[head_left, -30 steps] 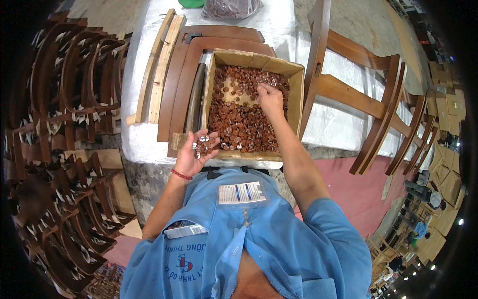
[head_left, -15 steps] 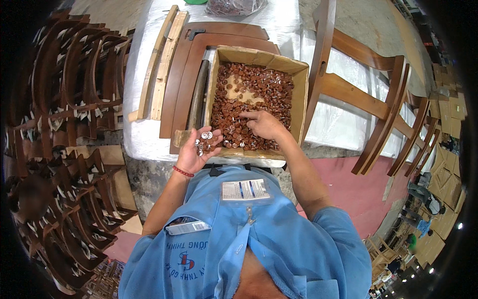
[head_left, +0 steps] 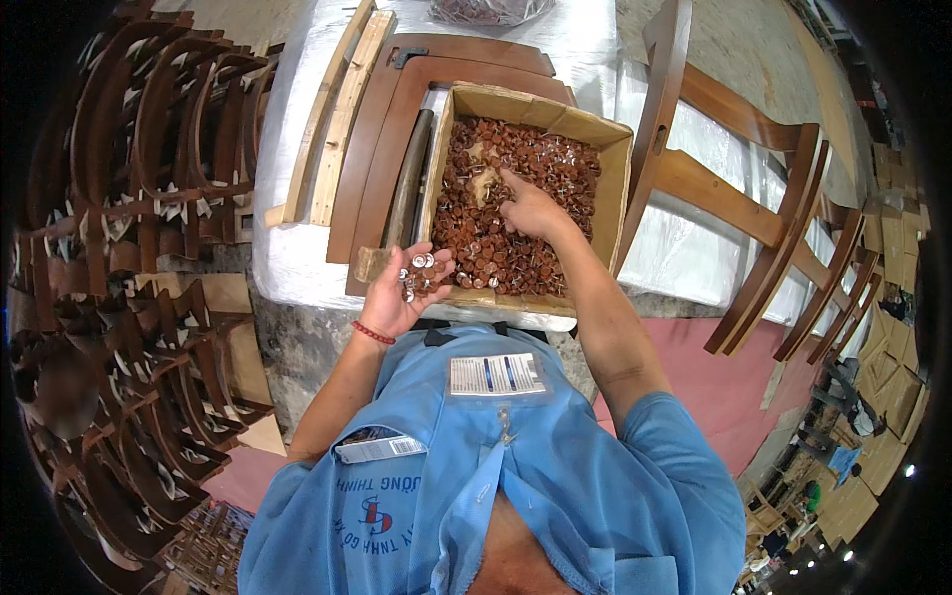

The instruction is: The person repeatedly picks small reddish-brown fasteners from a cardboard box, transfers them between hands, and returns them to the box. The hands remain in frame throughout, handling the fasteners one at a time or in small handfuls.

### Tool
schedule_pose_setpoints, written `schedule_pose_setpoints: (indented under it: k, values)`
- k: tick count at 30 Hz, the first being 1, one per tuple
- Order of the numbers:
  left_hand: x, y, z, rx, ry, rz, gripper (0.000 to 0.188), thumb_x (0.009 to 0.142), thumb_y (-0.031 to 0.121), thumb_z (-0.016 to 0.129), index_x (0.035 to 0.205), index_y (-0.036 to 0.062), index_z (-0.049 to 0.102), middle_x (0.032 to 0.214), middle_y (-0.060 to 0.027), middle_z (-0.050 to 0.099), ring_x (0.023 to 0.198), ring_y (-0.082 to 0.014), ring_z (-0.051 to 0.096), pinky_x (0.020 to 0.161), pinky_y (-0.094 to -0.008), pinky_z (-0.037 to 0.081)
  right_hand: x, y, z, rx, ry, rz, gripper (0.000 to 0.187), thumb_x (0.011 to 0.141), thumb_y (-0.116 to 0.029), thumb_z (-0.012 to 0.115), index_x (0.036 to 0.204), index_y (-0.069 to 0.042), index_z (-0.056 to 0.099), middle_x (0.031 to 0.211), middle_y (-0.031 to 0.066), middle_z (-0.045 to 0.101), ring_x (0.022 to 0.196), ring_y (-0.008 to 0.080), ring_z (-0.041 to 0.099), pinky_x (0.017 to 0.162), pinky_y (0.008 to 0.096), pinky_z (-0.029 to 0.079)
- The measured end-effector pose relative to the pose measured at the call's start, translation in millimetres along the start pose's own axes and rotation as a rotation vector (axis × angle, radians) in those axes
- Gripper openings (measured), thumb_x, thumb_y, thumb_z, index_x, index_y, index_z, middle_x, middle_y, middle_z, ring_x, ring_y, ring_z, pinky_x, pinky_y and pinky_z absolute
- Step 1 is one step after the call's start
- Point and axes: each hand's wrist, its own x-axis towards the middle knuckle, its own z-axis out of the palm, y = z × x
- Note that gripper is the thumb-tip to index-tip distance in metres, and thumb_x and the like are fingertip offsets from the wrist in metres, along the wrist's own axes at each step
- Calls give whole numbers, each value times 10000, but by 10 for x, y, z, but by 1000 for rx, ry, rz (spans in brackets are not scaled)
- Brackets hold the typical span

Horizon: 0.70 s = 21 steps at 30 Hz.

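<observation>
While the box (head_left: 612, 177) is resting on the counter (head_left: 296, 266), left hand (head_left: 393, 300): its grip is lying open, palm up, just off the box's near left corner, fingers curling slightly and cradling a small heap of brown and silvery studs (head_left: 421, 275).
Right hand (head_left: 534, 211): it is reaching inside the box, index finger pointing ahead, other fingers curling in; I cannot tell whether this grip is pinching any.
Other studs: they are covering most of the box's bottom, a bare patch showing beside the index fingertip.
Rod (head_left: 410, 183): it is lying along the box's left wall.
Bag (head_left: 488, 10): it is sitting beyond the box.
</observation>
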Motion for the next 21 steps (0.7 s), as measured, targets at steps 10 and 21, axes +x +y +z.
schedule_pose_setpoints:
  k: [10,21]
  values:
    - [22,14,-26,-13,-2,-24,491,994,485,327,1233,96,508,1279,-160,545,1170,-289,550,857,-405,555,-338,-208,-36,-67,-350,-20,599,827,-143,517,1417,-148,416,765,142,681,741,251,652,788,356,500]
    - [15,13,-18,-22,1,-22,498,995,485,321,1248,100,509,1277,-155,549,1171,-294,549,854,-409,553,-94,-458,139,-311,-451,-191,649,827,-147,516,1454,-168,347,743,144,678,749,243,656,805,362,503]
